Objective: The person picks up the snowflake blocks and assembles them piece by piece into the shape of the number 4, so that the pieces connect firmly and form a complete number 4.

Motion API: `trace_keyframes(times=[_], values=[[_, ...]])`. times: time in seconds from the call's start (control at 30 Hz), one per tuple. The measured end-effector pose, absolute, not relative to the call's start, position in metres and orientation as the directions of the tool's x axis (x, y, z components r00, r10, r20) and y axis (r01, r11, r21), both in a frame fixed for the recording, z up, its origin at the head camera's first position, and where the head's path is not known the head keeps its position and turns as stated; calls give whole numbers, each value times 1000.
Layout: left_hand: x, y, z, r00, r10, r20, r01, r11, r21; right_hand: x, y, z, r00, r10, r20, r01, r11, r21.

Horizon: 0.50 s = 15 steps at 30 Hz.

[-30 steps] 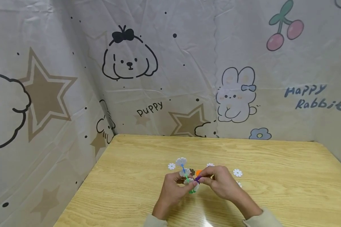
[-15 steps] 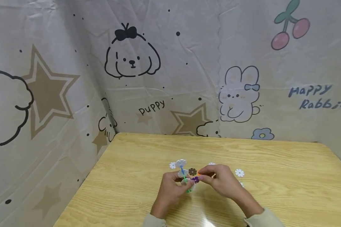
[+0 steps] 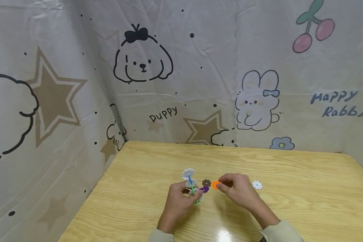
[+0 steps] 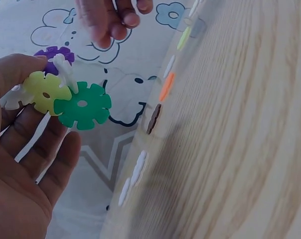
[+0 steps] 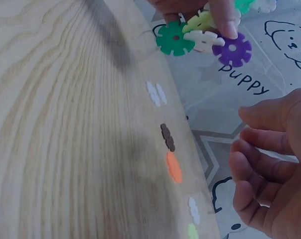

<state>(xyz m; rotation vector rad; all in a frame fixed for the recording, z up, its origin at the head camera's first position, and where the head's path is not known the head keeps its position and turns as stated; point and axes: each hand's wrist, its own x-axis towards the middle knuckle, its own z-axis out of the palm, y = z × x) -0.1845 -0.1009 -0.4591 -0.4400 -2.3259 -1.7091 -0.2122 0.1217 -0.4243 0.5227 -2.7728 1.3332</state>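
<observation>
The left hand (image 3: pixel 179 201) pinches a cluster of joined notched discs (image 4: pixel 61 94); the right hand (image 3: pixel 239 191), fingers loosely bent, holds nothing, an orange disc (image 3: pixel 215 185) near its fingertips on the worktop (image 3: pixel 305 195).

Multicoloured notched discs (image 4: pixel 55 88), slotted together, sit in the left hand (image 3: pixel 179 201).

Head view: orange disc (image 3: pixel 215 185) partly behind right hand (image 3: pixel 239 191). Right wrist view: lime disc (image 5: pixel 192 231) cut by bottom edge.

Printed cloth (image 3: pixel 211 64) behind a wood-grain tabletop (image 3: pixel 302 205)
A puppy drawing (image 3: pixel 143 66) is left of a rabbit (image 3: pixel 256 109); cherries (image 3: pixel 325 29) show far right, a large brown star (image 3: pixel 55 97) left.
</observation>
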Motion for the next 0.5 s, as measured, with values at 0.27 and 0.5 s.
trace_keyframes(times=[0.27, 0.5], values=[[-181, -104, -457, -950, 120, 290, 313, 287, 906, -218, 121, -432, -958, -259, 121, -262, 622, -738], [-180, -105, -455, -951, 126, 281, 306, 276, 911, -225, 120, -440, -958, -258, 128, -268, 637, -722]])
